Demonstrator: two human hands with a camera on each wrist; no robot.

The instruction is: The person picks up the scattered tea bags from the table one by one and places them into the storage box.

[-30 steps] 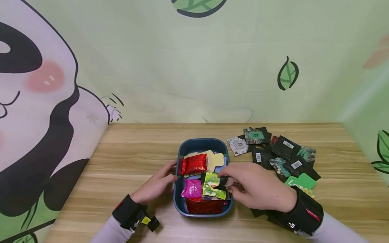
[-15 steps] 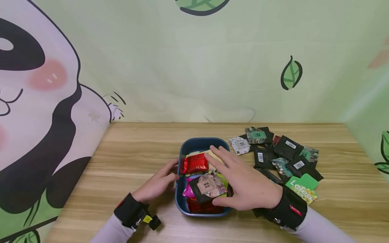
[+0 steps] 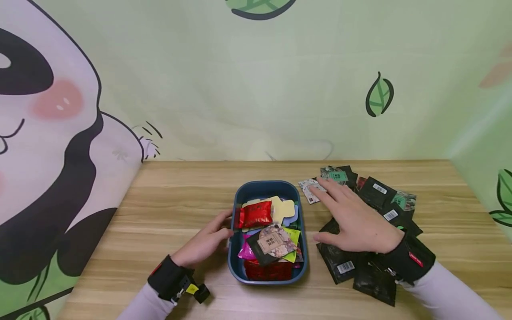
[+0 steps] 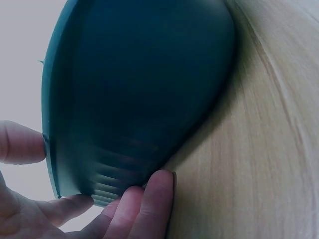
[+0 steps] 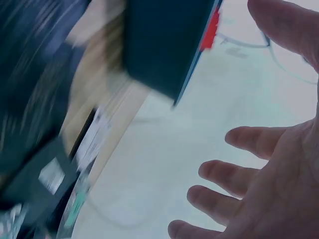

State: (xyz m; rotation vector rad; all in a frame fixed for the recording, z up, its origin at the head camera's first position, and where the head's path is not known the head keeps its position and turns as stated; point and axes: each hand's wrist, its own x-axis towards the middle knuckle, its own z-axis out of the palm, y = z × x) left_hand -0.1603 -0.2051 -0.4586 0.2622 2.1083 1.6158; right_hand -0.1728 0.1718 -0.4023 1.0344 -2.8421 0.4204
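A blue plastic box [image 3: 268, 282] stands mid-table, holding a red shiny packet [image 3: 257, 214], a pink packet [image 3: 246, 250], cream cut-out pieces [image 3: 285, 209] and a yellow-green sachet [image 3: 294, 236]. On top lies a black sachet with a floral label [image 3: 276, 242]. My left hand [image 3: 204, 244] rests against the box's left side; in the left wrist view its thumb [image 4: 22, 144] touches the rim and its fingertips meet the outer wall. My right hand [image 3: 356, 222], fingers spread, hovers over black sachets [image 3: 340, 262] right of the box, holding nothing.
More black sachets with patterned or barcoded faces [image 3: 378, 192] lie heaped at the right, partly under my right hand and wrist. A white patterned sachet [image 3: 308, 190] is beside the box's back right corner. A printed backdrop [image 3: 256, 89] rises behind the table.
My right hand laid the floral-label sachet in the box, let go, and moved right over the loose sachets. My left hand stays at the box's side.
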